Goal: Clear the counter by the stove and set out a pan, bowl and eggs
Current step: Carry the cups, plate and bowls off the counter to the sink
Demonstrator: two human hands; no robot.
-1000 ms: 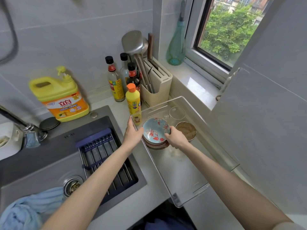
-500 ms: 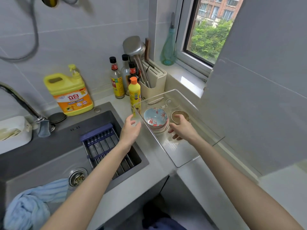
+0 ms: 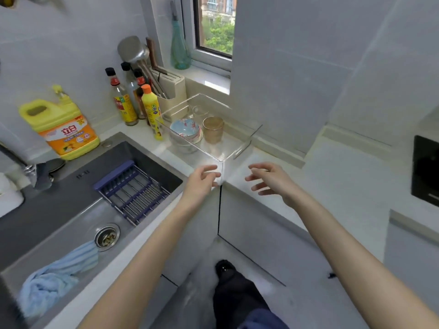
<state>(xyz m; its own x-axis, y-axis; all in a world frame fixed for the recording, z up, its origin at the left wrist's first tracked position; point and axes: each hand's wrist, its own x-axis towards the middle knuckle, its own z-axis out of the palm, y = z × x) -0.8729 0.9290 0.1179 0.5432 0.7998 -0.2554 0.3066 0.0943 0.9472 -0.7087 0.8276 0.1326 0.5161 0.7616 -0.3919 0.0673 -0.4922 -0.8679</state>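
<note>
Two hands, left (image 3: 202, 180) and right (image 3: 270, 180), hover near one clear box (image 3: 223, 147)

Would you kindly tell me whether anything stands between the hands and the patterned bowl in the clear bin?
Yes: the near corner walls of the clear bin stand between the left hand, the right hand and the patterned bowl. The bin is open on top, so reaching over its rim looks free.

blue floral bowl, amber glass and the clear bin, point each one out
blue floral bowl (image 3: 185, 127): head view, on its painted inside.
amber glass (image 3: 213, 131): head view, on its side wall.
clear bin (image 3: 221, 160): head view, on the rim at its near corner.
</note>
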